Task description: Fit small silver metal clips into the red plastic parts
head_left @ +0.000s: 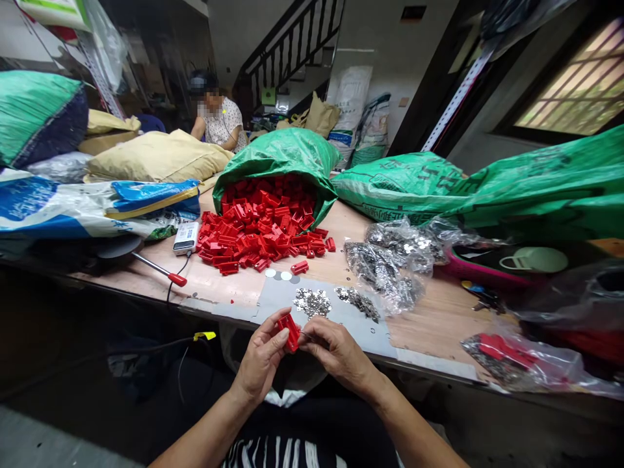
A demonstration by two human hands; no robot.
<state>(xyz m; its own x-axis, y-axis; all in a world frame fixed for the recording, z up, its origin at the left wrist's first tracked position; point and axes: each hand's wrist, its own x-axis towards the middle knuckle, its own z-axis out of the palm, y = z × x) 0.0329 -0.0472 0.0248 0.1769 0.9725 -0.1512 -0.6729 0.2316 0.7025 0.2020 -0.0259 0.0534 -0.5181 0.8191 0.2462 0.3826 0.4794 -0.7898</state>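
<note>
Between the thumb and fingers of my left hand [263, 354] is a red plastic housing [289, 333], tilted, with its hollow side up. My right hand [336, 351] is pinched at the housing's right side; a small thin piece seems to be at its fingertips, too small to name. Just beyond my hands, a grey mat [275, 296] bears a pile of shiny metal pieces [312, 302] and a darker pile of small metal parts [358, 303]. One loose red housing [299, 267] lies past the mat.
A green woven sack [287, 149] spills many red housings [258, 227]. Plastic bags of metal parts [390, 273] lie right of it. A lever with a red knob [177, 279] juts out at the left. Another person [221, 117] sits at the back.
</note>
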